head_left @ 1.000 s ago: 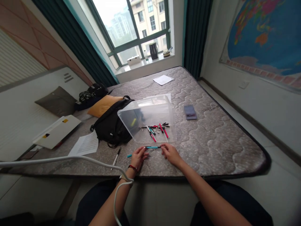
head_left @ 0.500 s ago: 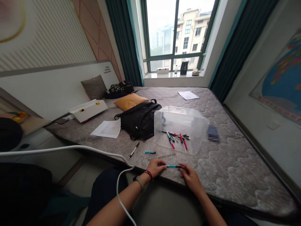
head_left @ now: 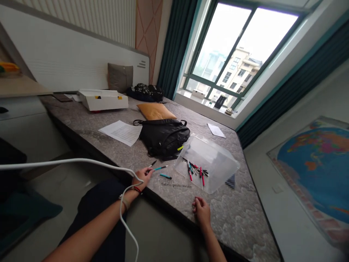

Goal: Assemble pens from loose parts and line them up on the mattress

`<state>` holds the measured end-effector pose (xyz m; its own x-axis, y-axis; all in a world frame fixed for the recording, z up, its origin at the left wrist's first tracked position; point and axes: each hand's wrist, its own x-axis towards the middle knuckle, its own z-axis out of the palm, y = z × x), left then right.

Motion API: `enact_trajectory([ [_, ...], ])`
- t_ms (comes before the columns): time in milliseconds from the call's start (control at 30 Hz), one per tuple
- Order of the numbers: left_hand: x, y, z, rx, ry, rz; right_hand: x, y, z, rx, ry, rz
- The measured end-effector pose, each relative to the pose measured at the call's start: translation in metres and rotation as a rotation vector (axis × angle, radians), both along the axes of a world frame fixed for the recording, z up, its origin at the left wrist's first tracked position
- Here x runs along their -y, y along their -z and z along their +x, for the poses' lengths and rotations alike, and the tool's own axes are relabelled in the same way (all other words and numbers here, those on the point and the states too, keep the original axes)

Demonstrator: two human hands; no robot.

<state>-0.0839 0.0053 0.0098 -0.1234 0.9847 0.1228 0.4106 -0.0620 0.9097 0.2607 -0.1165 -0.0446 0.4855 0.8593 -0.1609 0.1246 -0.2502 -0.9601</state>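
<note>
My left hand [head_left: 143, 177] is closed on one end of a blue pen [head_left: 160, 168], whose dark tip points right, just over the mattress. Behind those fingers a black-and-white pen [head_left: 152, 164] lies partly hidden. A short teal piece, perhaps a pen cap [head_left: 165, 176], rests to the right of the left hand. My right hand [head_left: 201, 210] is near the mattress edge, its fingers loosely curled and holding nothing that I can see. Beyond it a clear plastic bin [head_left: 220, 165] lies on its side, with several red, black and teal pens [head_left: 201, 174] inside.
A black backpack [head_left: 165, 136] sits behind the bin on the mattress [head_left: 231, 225]. Printed paper [head_left: 121, 133], an orange cushion [head_left: 155, 111] and a white box [head_left: 105, 101] lie farther back. A white cable [head_left: 95, 161] crosses in front of my left wrist.
My left hand has carried the blue pen left toward the black-and-white pen. My right hand has let go of the blue pen. The camera view has tilted and turned.
</note>
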Motion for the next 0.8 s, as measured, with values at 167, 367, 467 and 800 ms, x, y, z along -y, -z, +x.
enact_trajectory([
  [167, -0.01, 0.016, -0.033, -0.208, -0.201, 0.068, -0.004, 0.001, 0.003, 0.008, 0.018, -0.023],
  [367, -0.005, 0.024, -0.022, -0.524, -0.168, 0.165, -0.006, 0.001, -0.001, 0.054, 0.051, -0.021],
  [467, -0.008, 0.026, -0.021, -0.519, -0.153, 0.18, -0.008, 0.001, -0.002, 0.068, 0.072, -0.026],
  [800, -0.017, 0.053, -0.012, -0.522, 0.145, 0.283, -0.014, -0.007, 0.0, 0.006, 0.071, -0.07],
])
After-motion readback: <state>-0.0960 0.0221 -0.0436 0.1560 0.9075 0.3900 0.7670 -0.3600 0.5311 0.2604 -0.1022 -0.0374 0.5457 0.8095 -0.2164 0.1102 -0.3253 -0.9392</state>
